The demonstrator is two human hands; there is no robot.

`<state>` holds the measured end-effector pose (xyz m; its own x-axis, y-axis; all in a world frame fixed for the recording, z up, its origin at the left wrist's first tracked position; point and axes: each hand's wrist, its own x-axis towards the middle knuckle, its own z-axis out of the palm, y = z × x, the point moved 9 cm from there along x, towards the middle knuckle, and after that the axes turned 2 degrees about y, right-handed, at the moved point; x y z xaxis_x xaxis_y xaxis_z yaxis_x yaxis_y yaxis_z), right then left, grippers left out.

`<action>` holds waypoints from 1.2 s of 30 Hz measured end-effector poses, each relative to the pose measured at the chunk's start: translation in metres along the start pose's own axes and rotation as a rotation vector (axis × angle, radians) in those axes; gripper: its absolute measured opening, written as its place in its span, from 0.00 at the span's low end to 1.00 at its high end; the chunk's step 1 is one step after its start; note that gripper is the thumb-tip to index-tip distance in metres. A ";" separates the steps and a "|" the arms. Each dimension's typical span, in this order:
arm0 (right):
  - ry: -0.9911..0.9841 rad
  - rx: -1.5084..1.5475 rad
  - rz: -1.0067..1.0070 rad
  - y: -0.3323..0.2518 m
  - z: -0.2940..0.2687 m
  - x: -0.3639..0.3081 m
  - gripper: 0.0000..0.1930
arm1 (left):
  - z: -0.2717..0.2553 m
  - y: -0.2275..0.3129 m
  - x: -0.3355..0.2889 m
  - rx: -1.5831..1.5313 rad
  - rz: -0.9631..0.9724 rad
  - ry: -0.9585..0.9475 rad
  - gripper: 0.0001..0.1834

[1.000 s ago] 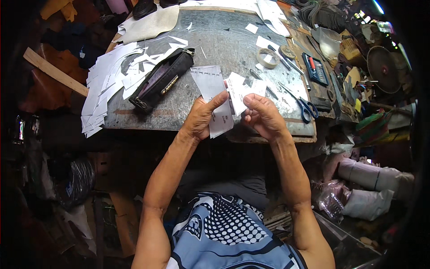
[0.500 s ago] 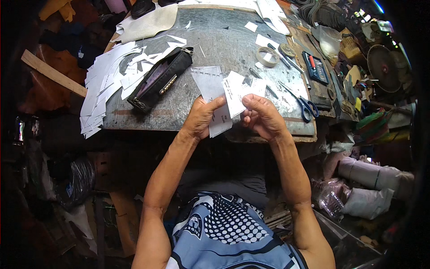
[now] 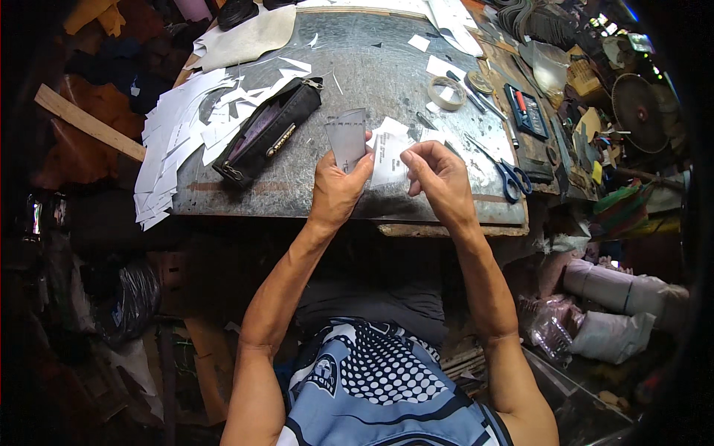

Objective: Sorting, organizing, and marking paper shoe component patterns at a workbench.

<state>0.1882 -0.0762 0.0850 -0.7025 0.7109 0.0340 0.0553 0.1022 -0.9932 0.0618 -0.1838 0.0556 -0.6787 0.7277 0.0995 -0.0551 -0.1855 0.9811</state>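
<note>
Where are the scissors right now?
In the head view, the blue-handled scissors lie on the grey worktable near its front right corner, just right of the right hand and below the dark tool case.

We see a grey, scuffed metal tabletop (image 3: pixel 372 67) with a dull sheen. The grey translucent plastic-looking sheet (image 3: pixel 347 137) seems smooth; the white paper pieces (image 3: pixel 390 152) and stacked white paper cut-outs (image 3: pixel 175 141) look matt. The black zipped pouch (image 3: pixel 268 130) looks like soft leather, the pale plank (image 3: pixel 89 123) is bare wood.
</note>
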 end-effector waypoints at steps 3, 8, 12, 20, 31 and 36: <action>-0.043 0.056 0.074 0.010 0.003 -0.003 0.12 | 0.004 0.003 -0.002 0.043 -0.022 -0.016 0.16; 0.023 0.627 0.199 0.022 0.006 -0.007 0.15 | 0.004 -0.007 0.000 -0.179 -0.028 -0.016 0.17; -0.022 0.698 0.208 0.028 0.016 -0.014 0.19 | 0.003 -0.005 -0.002 -0.239 -0.058 -0.024 0.17; -0.010 0.568 0.146 0.021 0.009 -0.011 0.22 | 0.008 0.003 -0.006 -0.130 -0.018 -0.034 0.17; 0.002 0.597 -0.147 -0.034 -0.005 -0.003 0.24 | 0.021 -0.024 -0.013 -0.533 -0.344 -0.112 0.27; -0.044 0.255 -0.144 -0.011 0.017 -0.023 0.19 | 0.032 -0.018 -0.007 -0.766 -0.377 -0.129 0.40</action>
<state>0.1916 -0.1050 0.0934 -0.7202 0.6707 0.1777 -0.2236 0.0181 -0.9745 0.0906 -0.1646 0.0424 -0.4303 0.8907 -0.1466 -0.7696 -0.2772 0.5752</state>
